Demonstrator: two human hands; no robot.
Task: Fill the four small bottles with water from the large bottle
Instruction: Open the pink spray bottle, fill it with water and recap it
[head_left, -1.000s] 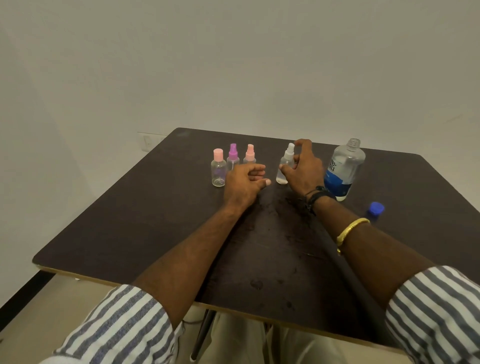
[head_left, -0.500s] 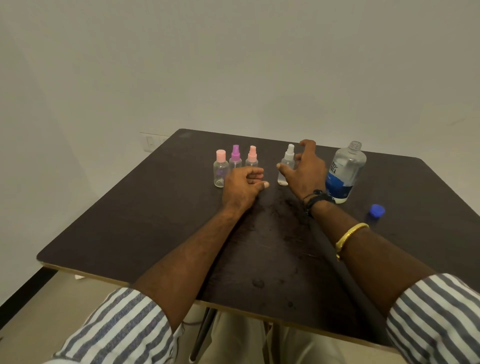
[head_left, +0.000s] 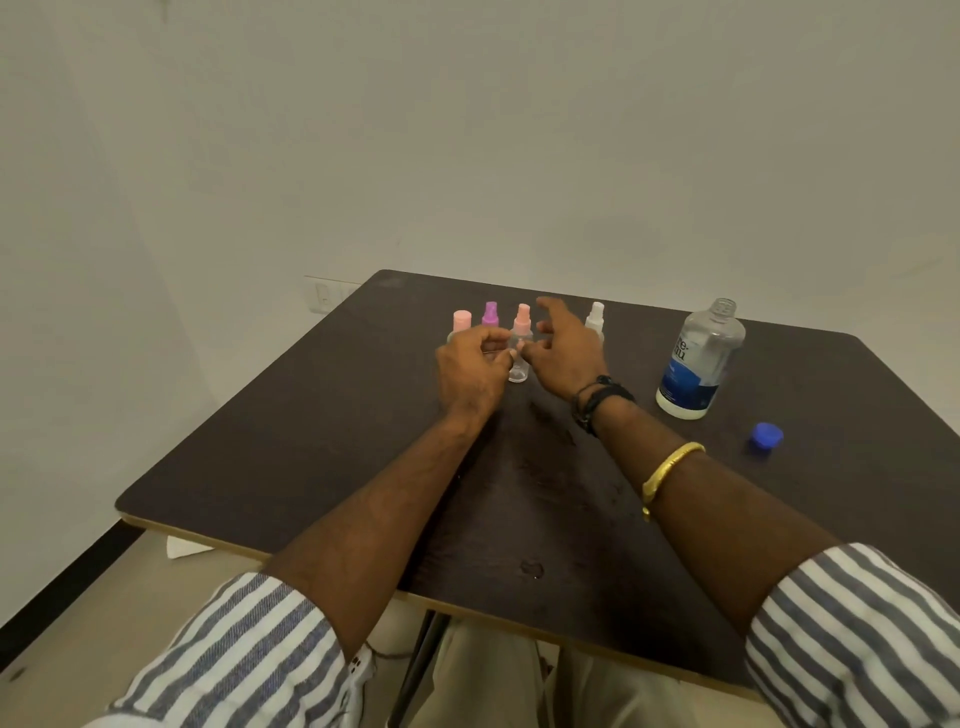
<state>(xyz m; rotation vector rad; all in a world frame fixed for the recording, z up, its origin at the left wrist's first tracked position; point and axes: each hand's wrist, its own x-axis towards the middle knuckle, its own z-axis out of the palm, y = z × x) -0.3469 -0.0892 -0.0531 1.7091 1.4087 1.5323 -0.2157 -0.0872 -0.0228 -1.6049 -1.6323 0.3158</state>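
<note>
Four small clear bottles stand in a row at the table's far side: a pink flat-capped bottle (head_left: 461, 320), a purple spray bottle (head_left: 490, 314), a pink spray bottle (head_left: 521, 347) and a white spray bottle (head_left: 595, 317). My left hand (head_left: 470, 371) has curled fingers, and their tips and the thumb pinch the left side of the pink spray bottle. It hides the lower parts of the two leftmost bottles. My right hand (head_left: 565, 351) hovers with spread fingers, its thumb at that bottle's right side. The large uncapped bottle (head_left: 698, 358) with a blue label stands to the right.
A blue cap (head_left: 766, 434) lies on the dark table (head_left: 311, 441), right of the large bottle. A wall stands close behind the table. A wall socket (head_left: 324, 294) sits past the far left corner, and white paper (head_left: 184, 546) lies on the floor.
My right hand has left the white spray bottle and moved left to the pink spray bottle. My left hand has risen and curled its fingers onto that same bottle.
</note>
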